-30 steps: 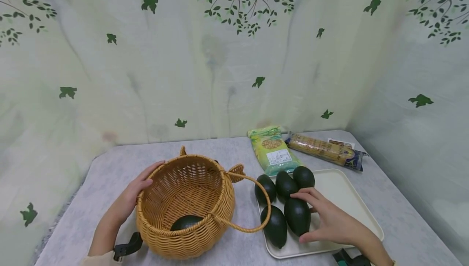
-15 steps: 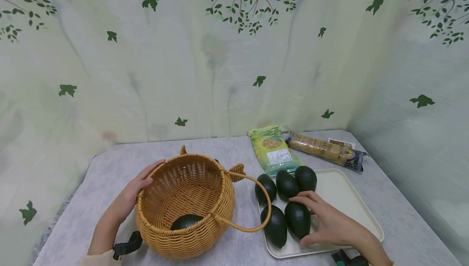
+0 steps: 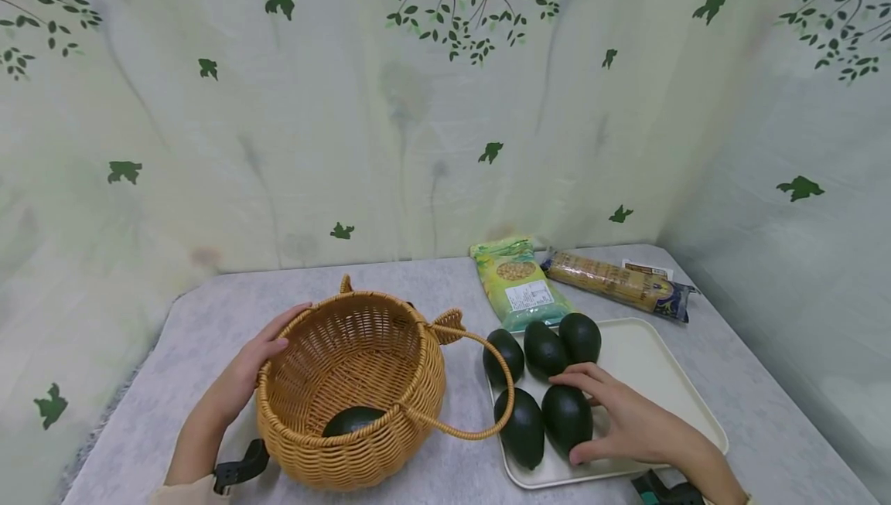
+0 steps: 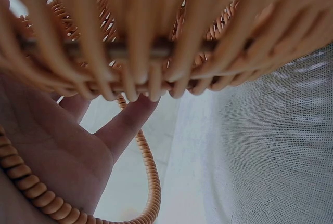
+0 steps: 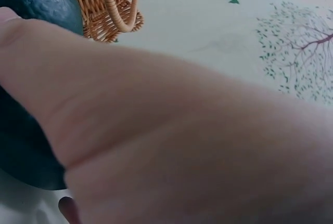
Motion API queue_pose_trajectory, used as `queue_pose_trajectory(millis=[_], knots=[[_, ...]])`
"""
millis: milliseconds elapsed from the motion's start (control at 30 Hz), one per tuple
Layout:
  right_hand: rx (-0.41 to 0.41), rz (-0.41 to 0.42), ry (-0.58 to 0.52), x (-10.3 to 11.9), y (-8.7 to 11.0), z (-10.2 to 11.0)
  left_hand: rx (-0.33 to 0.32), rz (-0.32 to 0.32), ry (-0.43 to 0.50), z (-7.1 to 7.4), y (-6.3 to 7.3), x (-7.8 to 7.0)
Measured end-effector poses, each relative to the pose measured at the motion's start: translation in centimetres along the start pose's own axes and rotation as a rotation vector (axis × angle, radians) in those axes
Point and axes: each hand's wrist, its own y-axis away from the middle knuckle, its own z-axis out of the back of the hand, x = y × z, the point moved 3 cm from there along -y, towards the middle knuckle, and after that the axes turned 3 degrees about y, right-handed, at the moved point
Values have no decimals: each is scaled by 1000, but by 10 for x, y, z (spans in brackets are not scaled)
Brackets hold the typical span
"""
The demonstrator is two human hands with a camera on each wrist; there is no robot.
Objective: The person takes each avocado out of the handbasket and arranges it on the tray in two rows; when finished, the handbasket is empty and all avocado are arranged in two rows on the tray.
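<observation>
In the head view my left hand (image 3: 247, 370) grips the left rim of a tan wicker basket (image 3: 355, 462), thumb over the edge. The basket tilts toward me, and one dark green avocado (image 3: 353, 420) lies inside. Close up in the left wrist view, the basket's weave (image 4: 138, 52) covers part of the left hand (image 4: 57, 146). My right hand (image 3: 626, 416) holds an avocado (image 3: 567, 416) on the cream tray (image 3: 647, 358), fingers at its far end and thumb at its near end. Another avocado (image 3: 524, 428) lies just left of it.
Several more avocados, one of them the middle avocado (image 3: 545, 346), sit at the tray's back left. The basket's looped handle (image 3: 510, 412) overhangs the tray's left edge. Behind stand a green-yellow bag (image 3: 518, 284) and a long pasta packet (image 3: 616, 282). A patterned curtain (image 3: 418, 141) backs the table.
My right hand's fingers have shifted slightly down along the avocado's far end. The left hand and the basket stay as they were.
</observation>
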Motion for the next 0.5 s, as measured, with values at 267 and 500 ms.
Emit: queue_pose_trajectory(millis=[267,500], knots=[[-18,10,-35,1,1,2,-1,0,-1,0,0,1],[-43,21,-49,0,1,4,-7,4,-10,0,1,1]])
